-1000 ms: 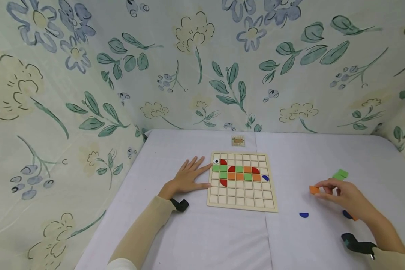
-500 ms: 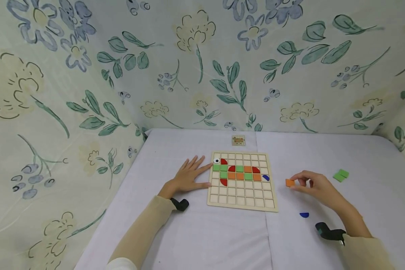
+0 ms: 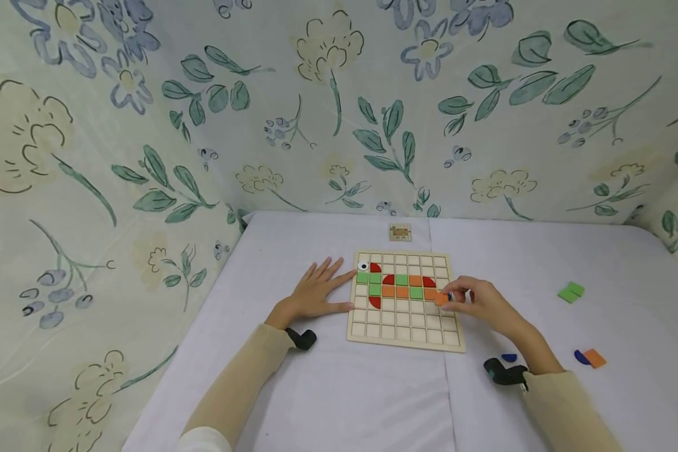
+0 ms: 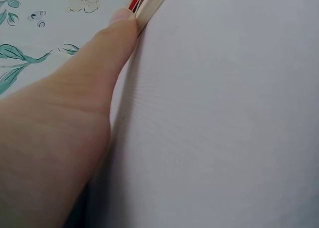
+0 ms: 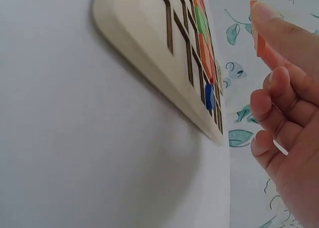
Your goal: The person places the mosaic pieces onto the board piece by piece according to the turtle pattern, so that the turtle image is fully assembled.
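Note:
A wooden grid board (image 3: 395, 326) lies on the table, with red, green and orange pieces and a white eye tile (image 3: 363, 266) set in its cells. My left hand (image 3: 314, 292) rests flat with spread fingers, thumb and index fingertip touching the board's left edge. Over the board's right side my right hand (image 3: 483, 302) pinches an orange square tile (image 3: 442, 298) between thumb and index finger. In the right wrist view that orange tile (image 5: 257, 31) is held above the board. A blue piece (image 5: 209, 96) sits in a cell near the right edge, mostly hidden in the head view.
Two green tiles (image 3: 571, 292) lie at the right of the table. Nearer are an orange tile (image 3: 596, 358) touching a blue half-round piece (image 3: 581, 357), and another blue half-round (image 3: 509, 358) by the right wrist. A small pattern card (image 3: 400, 232) lies behind the board.
My right hand has carried the orange tile leftward from the right of the table to over the board's right side. The left hand stays in place.

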A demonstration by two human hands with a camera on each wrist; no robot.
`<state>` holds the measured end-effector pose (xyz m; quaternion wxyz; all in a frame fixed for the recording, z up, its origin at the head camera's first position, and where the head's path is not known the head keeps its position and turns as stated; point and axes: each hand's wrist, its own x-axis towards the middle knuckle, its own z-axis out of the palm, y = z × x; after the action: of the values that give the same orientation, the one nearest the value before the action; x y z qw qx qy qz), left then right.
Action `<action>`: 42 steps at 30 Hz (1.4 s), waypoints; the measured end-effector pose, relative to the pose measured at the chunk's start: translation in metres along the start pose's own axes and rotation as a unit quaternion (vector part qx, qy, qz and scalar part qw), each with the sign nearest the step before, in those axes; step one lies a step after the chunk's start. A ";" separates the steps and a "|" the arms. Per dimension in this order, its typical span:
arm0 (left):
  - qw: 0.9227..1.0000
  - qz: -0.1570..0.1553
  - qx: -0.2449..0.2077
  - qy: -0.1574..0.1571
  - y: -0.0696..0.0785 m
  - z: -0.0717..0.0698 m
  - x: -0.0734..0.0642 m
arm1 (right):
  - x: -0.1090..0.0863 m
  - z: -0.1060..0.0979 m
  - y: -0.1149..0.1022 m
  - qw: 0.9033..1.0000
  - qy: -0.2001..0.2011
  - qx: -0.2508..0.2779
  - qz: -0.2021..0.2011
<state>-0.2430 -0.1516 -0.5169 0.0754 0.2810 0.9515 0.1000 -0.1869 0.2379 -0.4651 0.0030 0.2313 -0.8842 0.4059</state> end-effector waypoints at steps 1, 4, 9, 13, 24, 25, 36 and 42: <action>1.000 -0.001 0.000 -0.001 0.000 0.000 0.000 | 0.003 0.003 -0.002 1.000 -0.005 0.006 -0.002; 1.000 -0.002 0.000 -0.001 0.000 0.000 0.001 | 0.010 0.013 -0.007 1.000 -0.012 0.021 -0.009; 1.000 -0.001 0.002 0.000 -0.001 0.000 0.001 | 0.022 0.029 -0.015 0.999 -0.019 0.038 -0.024; 1.000 0.003 0.001 0.003 0.000 -0.001 0.001 | 0.031 0.040 -0.021 0.999 -0.025 0.037 -0.028; 1.000 -0.001 -0.001 0.003 0.003 -0.003 0.000 | 0.044 0.067 -0.029 0.998 -0.038 0.054 0.010; 1.000 -0.001 0.000 0.003 0.003 -0.003 0.000 | 0.044 0.068 -0.030 0.998 -0.039 0.054 0.015; 1.000 0.001 -0.002 0.010 0.003 -0.004 -0.001 | 0.048 0.080 -0.035 0.998 -0.032 0.029 0.049; 1.000 -0.001 0.001 0.008 0.003 0.000 -0.001 | 0.048 0.083 -0.036 0.997 -0.029 0.025 0.060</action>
<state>-0.2412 -0.1499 -0.5160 0.0677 0.2792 0.9525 0.1010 -0.2000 0.1383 -0.4861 -0.0525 0.1892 -0.8859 0.4203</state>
